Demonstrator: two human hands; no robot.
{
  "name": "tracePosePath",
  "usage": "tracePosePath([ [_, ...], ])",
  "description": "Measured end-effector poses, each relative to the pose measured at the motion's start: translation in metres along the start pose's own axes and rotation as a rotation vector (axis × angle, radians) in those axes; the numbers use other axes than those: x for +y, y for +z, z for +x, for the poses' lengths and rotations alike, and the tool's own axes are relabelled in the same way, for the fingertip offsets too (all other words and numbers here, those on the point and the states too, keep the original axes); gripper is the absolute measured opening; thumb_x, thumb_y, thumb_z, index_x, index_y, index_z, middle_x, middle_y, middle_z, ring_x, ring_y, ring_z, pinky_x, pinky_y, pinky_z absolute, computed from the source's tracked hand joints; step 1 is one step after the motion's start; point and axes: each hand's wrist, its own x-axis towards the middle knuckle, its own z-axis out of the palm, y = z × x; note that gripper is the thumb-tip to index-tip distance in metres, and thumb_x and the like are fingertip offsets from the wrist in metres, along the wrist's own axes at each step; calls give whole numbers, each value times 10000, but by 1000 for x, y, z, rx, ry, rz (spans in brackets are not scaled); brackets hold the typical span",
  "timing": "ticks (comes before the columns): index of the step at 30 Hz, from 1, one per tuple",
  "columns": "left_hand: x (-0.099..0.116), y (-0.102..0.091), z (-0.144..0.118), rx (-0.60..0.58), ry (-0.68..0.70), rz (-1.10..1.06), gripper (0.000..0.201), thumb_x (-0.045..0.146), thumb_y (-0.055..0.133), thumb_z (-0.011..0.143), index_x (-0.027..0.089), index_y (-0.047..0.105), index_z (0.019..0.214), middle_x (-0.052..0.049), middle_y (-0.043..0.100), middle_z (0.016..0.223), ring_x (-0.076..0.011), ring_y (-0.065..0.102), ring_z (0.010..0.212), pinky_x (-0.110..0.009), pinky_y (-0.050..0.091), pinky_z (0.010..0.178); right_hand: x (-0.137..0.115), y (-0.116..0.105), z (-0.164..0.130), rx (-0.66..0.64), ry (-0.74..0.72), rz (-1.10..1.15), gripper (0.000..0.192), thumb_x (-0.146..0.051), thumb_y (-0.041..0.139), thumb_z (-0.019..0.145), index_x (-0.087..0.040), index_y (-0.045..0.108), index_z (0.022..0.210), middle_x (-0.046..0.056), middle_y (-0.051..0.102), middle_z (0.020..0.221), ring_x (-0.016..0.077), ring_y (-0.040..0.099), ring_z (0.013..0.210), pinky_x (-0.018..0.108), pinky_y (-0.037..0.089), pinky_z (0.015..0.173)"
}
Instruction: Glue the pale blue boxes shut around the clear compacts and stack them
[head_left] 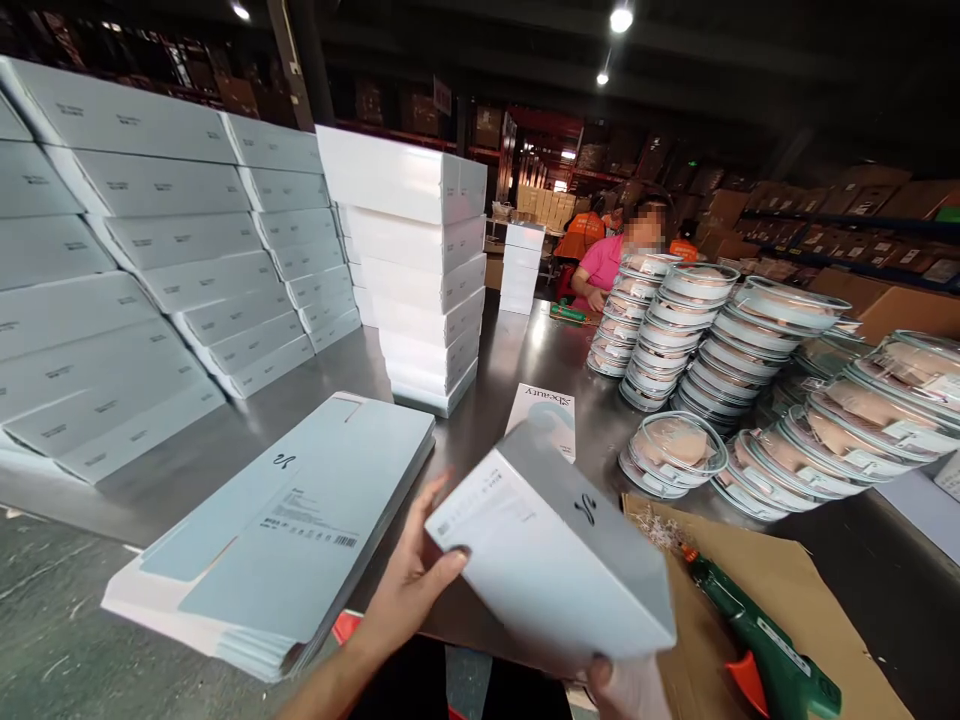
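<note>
A pale blue-grey carton (555,570) with printing on its faces is tilted in the air above the table's front edge. My left hand (420,565) grips its left end, the thumb on the near face and the fingers behind. At the lower right, my right hand (630,685) is closed on the carton's bottom edge, its fingers mostly hidden. Left of the carton lies a stack of flat, unfolded cartons (300,510). Behind it, a white printed card or small box (551,415) marked "beauty" rests on the table.
A green glue gun (765,630) lies on brown cardboard (817,590) at right. Stacked round clear packs (675,450) stand behind it. White boxes (420,270) are piled high at left and centre. Across the dark metal table (510,350) sits a person in pink (604,262).
</note>
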Motion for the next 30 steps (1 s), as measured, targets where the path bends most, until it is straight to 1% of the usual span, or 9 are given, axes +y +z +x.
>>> tracePosePath([
  [3,9,-19,10,108,19,138,434,424,648,977,320,540,1384,-123,511,1554,-336,484,1462,-495,497,1120,-1,2,58,83,-37,-185,579,-505,671,924,-240,503,1411,134,632,1365,308,649,1155,515,579,923],
  [7,17,-58,19,242,36,315,149,407,632,980,291,676,1062,-96,648,1340,-340,491,1439,-591,364,1183,6,19,154,27,-103,-505,543,-267,873,704,-208,648,1194,165,629,1434,398,506,1361,590,411,1113],
  [11,14,-84,15,328,51,458,201,450,599,967,275,671,1033,-122,667,1282,-386,519,1404,-651,394,1126,18,49,199,-85,-155,-754,368,-333,765,880,-179,673,1201,145,628,1430,347,530,1353,575,418,1100],
  [16,14,-105,11,361,23,662,292,524,551,928,258,659,981,-141,706,1231,-395,566,1363,-609,429,1117,35,72,195,-145,-207,-902,384,-348,721,928,-182,656,1268,128,599,1465,331,529,1359,563,430,1093],
  [20,23,-132,33,365,-62,894,426,571,483,880,227,635,1081,-186,668,1324,-390,503,1418,-553,389,1164,35,71,184,-113,-269,-891,462,-210,756,847,-165,646,1293,187,636,1441,394,552,1326,583,453,1019],
  [23,22,-158,59,372,-226,1098,591,610,536,801,140,626,1148,-303,595,1409,-529,399,1446,-687,332,1134,24,64,166,-4,-355,-812,486,-257,687,886,-149,589,1350,210,628,1439,416,554,1318,598,449,1013],
  [25,20,-172,73,334,-367,1185,584,617,631,730,110,664,1018,-357,691,1216,-604,558,1259,-732,434,994,14,58,148,73,-430,-725,460,-293,596,943,-142,538,1373,201,643,1404,363,592,1281,536,478,1019],
  [28,25,-183,83,274,-478,1278,466,553,688,710,118,670,874,-327,759,964,-558,713,986,-637,559,807,-6,51,118,125,-530,-602,373,-290,498,992,-171,513,1344,143,696,1282,259,655,1181,404,529,991],
  [30,39,-181,79,302,-456,1355,503,534,626,783,83,651,1005,-335,728,1092,-548,696,1058,-616,556,816,-25,45,102,151,-561,-571,331,-284,477,1004,-195,518,1321,125,701,1246,257,656,1160,401,522,987],
])
